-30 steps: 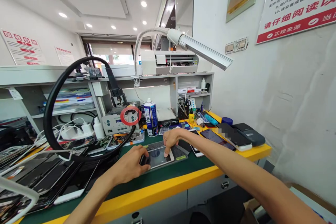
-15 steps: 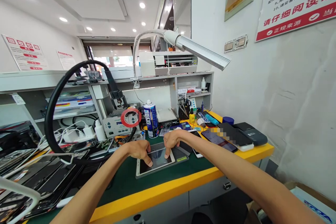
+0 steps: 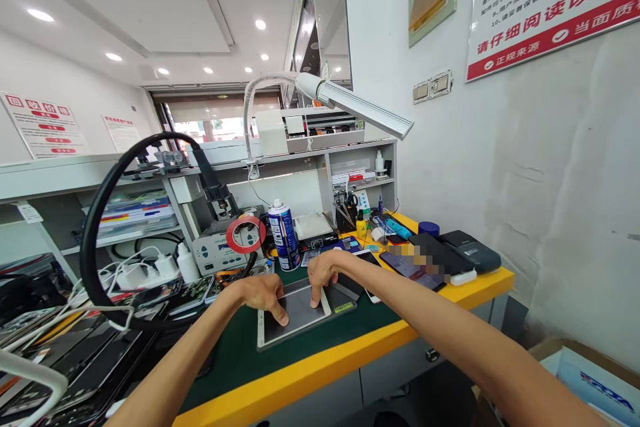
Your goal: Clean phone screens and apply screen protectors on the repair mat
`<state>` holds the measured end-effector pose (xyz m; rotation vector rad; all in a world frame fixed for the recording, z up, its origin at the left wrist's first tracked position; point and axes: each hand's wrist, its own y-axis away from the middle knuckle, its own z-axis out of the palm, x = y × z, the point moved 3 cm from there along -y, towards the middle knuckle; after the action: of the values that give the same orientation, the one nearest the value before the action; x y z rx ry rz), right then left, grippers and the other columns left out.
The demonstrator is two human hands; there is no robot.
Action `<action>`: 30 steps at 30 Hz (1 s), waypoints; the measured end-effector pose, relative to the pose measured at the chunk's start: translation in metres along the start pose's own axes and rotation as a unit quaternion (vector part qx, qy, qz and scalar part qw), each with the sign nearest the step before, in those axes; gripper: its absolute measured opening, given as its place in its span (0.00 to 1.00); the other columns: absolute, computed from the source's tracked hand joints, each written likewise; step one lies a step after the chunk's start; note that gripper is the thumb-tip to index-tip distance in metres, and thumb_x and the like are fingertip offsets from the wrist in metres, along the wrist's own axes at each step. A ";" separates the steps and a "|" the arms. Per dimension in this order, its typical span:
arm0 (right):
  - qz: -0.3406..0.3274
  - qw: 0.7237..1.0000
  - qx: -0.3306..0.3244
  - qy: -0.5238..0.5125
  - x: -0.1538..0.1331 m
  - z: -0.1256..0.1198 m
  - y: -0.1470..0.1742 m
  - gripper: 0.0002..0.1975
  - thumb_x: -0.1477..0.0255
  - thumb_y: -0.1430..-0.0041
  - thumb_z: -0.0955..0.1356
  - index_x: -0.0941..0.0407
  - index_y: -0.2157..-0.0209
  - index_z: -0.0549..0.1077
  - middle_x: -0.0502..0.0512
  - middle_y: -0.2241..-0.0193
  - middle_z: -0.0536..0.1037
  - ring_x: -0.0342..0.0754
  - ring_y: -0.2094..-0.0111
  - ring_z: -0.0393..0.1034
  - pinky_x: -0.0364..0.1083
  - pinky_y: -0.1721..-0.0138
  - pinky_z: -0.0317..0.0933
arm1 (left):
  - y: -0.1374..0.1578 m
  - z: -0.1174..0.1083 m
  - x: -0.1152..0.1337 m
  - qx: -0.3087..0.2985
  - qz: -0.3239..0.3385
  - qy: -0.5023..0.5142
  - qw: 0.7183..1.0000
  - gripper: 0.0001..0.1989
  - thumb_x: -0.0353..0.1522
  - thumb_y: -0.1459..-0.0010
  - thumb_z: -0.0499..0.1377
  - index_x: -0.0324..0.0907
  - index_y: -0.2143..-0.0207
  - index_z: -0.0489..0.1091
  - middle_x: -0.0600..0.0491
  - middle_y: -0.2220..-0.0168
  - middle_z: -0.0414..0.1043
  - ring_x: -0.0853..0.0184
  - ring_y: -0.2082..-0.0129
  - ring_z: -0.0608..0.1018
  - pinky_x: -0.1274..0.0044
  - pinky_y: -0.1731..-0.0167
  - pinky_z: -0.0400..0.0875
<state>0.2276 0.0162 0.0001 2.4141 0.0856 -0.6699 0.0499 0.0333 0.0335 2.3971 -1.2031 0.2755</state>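
A white-framed tablet (image 3: 299, 312) with a dark screen lies flat, partly over a dark perforated pad (image 3: 342, 294), on the green bench mat (image 3: 230, 363). My left hand (image 3: 264, 295) is at its left part, thumb pressed on the glass and fingers bent toward the far edge. My right hand (image 3: 323, 272) comes from the right, its thumb down on the screen near the right end. The right fingers are curled, and their tips are hidden behind the hand. Both hands are closed about the tablet.
Behind the hands stand a blue spray can (image 3: 284, 237), a roll of red tape (image 3: 246, 234) and a grey control unit (image 3: 215, 252). A black hose (image 3: 90, 240) loops at the left above stacked phone parts (image 3: 95, 363). Phones (image 3: 413, 268) lie at the right. A lamp (image 3: 367, 109) hangs overhead.
The view has swung a little to the right and tipped slightly, so things sit further left and most a little lower. Both hands keep nearly the same place on the tablet.
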 end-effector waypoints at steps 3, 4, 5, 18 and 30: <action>-0.011 1.000 -0.008 -0.007 -0.002 0.000 0.007 0.28 0.56 0.76 0.83 0.56 0.72 0.77 0.54 0.62 0.78 0.57 0.55 0.73 0.46 0.65 0.66 | 0.003 0.002 0.002 -0.039 -0.025 -0.020 0.999 0.20 0.44 0.68 0.71 0.44 0.83 0.65 0.59 0.81 0.62 0.68 0.79 0.63 0.76 0.78 0.53; -0.017 1.000 -0.011 -0.011 -0.002 0.001 0.011 0.27 0.57 0.75 0.83 0.56 0.72 0.77 0.54 0.64 0.78 0.56 0.56 0.74 0.45 0.66 0.66 | 0.004 0.002 0.003 -0.045 -0.031 -0.024 0.998 0.19 0.44 0.67 0.70 0.44 0.82 0.65 0.59 0.81 0.62 0.67 0.79 0.63 0.76 0.78 0.53; -0.023 0.999 -0.015 -0.017 -0.003 0.001 0.014 0.26 0.57 0.74 0.83 0.56 0.73 0.77 0.53 0.65 0.78 0.55 0.57 0.74 0.45 0.67 0.65 | 0.005 0.002 0.004 -0.047 -0.035 -0.027 0.998 0.19 0.43 0.66 0.70 0.44 0.81 0.65 0.58 0.80 0.63 0.67 0.78 0.64 0.76 0.77 0.53; -0.085 0.970 -0.040 -0.226 -0.003 0.012 0.032 0.29 0.70 0.84 0.84 0.56 0.75 0.72 0.49 0.76 0.76 0.53 0.71 0.78 0.49 0.69 0.75 | 0.016 0.001 0.006 -0.023 -0.018 0.047 0.998 0.19 0.42 0.67 0.71 0.43 0.74 0.69 0.55 0.73 0.72 0.60 0.70 0.73 0.76 0.74 0.59; -0.201 0.883 0.043 -0.423 0.017 0.020 0.049 0.32 0.67 0.67 0.83 0.60 0.58 0.75 0.59 0.62 0.82 0.51 0.64 0.80 0.46 0.64 0.77 | 0.043 -0.032 -0.025 0.112 0.061 0.457 0.880 0.36 0.60 0.45 0.54 0.36 0.56 0.74 0.38 0.56 0.78 0.53 0.56 0.79 0.67 0.57 0.72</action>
<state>0.2436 -0.0366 0.0053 1.9772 0.1939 -1.8885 0.0015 0.0436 0.0657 1.9093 -0.8651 1.4565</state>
